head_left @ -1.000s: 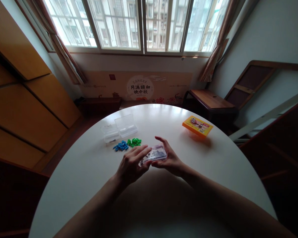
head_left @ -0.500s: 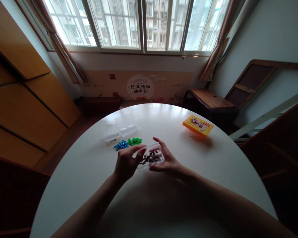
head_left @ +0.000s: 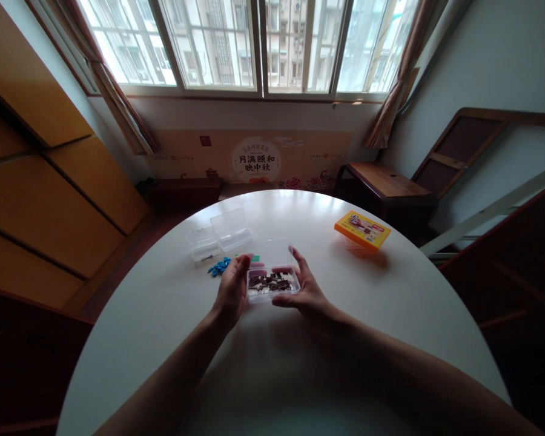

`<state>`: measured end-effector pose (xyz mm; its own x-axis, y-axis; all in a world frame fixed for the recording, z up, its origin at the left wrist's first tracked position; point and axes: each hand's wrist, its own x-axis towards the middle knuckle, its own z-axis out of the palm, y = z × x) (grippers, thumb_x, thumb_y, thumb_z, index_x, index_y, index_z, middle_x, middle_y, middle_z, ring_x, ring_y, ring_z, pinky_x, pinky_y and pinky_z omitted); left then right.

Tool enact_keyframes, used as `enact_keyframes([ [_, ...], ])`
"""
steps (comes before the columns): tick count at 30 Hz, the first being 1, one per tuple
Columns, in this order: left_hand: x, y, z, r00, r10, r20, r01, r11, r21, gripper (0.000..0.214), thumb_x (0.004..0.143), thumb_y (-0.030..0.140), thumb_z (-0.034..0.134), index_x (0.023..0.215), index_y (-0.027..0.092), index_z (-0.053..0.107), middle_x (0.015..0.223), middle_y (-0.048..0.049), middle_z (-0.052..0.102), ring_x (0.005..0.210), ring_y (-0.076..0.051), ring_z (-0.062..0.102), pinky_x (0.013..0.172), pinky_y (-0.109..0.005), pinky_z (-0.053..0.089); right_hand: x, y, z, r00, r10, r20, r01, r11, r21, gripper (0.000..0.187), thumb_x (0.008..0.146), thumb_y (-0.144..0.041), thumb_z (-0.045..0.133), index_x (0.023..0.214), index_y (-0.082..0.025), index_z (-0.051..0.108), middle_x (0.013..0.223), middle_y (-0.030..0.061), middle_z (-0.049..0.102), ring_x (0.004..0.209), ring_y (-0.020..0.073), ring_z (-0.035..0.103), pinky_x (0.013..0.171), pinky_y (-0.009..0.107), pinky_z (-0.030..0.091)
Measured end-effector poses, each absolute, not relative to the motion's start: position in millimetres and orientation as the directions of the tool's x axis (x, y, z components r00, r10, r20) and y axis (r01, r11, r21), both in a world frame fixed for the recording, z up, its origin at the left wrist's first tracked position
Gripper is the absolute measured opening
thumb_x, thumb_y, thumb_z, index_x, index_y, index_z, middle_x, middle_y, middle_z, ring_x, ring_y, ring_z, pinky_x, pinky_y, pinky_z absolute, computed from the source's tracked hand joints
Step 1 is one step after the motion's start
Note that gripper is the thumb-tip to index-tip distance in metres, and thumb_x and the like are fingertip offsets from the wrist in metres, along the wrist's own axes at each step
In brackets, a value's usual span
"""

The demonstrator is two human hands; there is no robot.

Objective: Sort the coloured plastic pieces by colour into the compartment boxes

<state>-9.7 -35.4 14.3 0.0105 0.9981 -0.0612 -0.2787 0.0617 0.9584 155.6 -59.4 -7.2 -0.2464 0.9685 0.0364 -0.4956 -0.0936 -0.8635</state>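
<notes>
A small clear plastic box [head_left: 260, 298] with its lid raised is between my two hands, above the white table. Inside lie dark brown and white pieces [head_left: 272, 281], too small to make out one by one. My left hand [head_left: 232, 287] is closed on the box's left side, thumb up along the edge. Around the right side wraps my right hand [head_left: 306, 287], thumb at the near edge and fingers behind. A pile of blue pieces [head_left: 218, 266] lies just left of my left hand. Green pieces [head_left: 255, 258] are mostly hidden behind that hand and the lid.
On the round white table [head_left: 163, 339], an open clear plastic box [head_left: 231, 230] stands at the back left. A yellow-orange box [head_left: 362, 230] rests at the back right. Beyond the table are a wooden chair [head_left: 386, 180] and a window [head_left: 254, 48].
My left hand has moved from over the brown pieces to the box's left side. The box now sits level and square, its lid standing up behind, covering much of the green pile.
</notes>
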Motion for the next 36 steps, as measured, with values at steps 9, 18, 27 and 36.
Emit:
enact_keyframes([
  [9, 0.5, -39.6, 1.2, 0.123, 0.98, 0.156, -0.223, -0.126, 0.967, 0.067, 0.064, 0.046, 0.08, 0.117, 0.017, 0.051, 0.123, -0.0144, 0.06, 0.112, -0.028, 0.06, 0.091, -0.039, 0.051, 161.0, -54.9, 2.3, -0.108, 0.994, -0.024, -0.583, -0.083, -0.808, 0.102, 0.056, -0.018, 0.084, 0.141, -0.033, 0.03, 0.116, 0.005, 0.056, 0.103, 0.0219, 0.061, 0.093, 0.041, 0.048],
  [18, -3.3, -47.1, 2.1, 0.076, 0.845, 0.529, 0.243, -0.53, 0.813, 0.073, 0.072, 0.039, 0.076, 0.135, 0.021, 0.045, 0.133, -0.0143, 0.055, 0.119, -0.028, 0.056, 0.099, -0.046, 0.05, 125.2, -27.0, 13.7, 0.084, 0.918, -0.387, -0.734, -0.205, -0.647, 0.014, 0.08, -0.03, 0.065, 0.08, -0.017, 0.062, 0.074, 0.0027, 0.067, 0.065, 0.0149, 0.062, 0.066, 0.03, 0.053],
  [27, -5.3, -53.0, 9.2, 0.232, 0.66, 0.715, 0.508, -0.709, 0.489, 0.069, 0.084, 0.035, 0.064, 0.145, 0.027, 0.032, 0.139, -0.0119, 0.05, 0.126, -0.027, 0.05, 0.102, -0.045, 0.048, 90.9, -19.0, 16.4, -0.014, 0.835, -0.551, -0.811, -0.332, -0.482, 0.026, 0.094, -0.034, 0.048, 0.075, -0.018, 0.057, 0.065, 0.0002, 0.062, 0.055, 0.0124, 0.059, 0.061, 0.028, 0.053],
  [36, -3.3, -51.3, 15.6, 0.336, 0.522, 0.784, 0.482, -0.811, 0.333, 0.064, 0.086, 0.018, 0.059, 0.144, 0.028, 0.035, 0.14, -0.009, 0.05, 0.13, -0.026, 0.046, 0.106, -0.047, 0.043, 85.4, -12.3, 5.3, -0.151, 0.895, -0.42, -0.864, -0.326, -0.383, 0.024, 0.092, -0.03, 0.047, 0.07, -0.02, 0.051, 0.058, -0.0029, 0.056, 0.055, 0.0122, 0.056, 0.056, 0.024, 0.053],
])
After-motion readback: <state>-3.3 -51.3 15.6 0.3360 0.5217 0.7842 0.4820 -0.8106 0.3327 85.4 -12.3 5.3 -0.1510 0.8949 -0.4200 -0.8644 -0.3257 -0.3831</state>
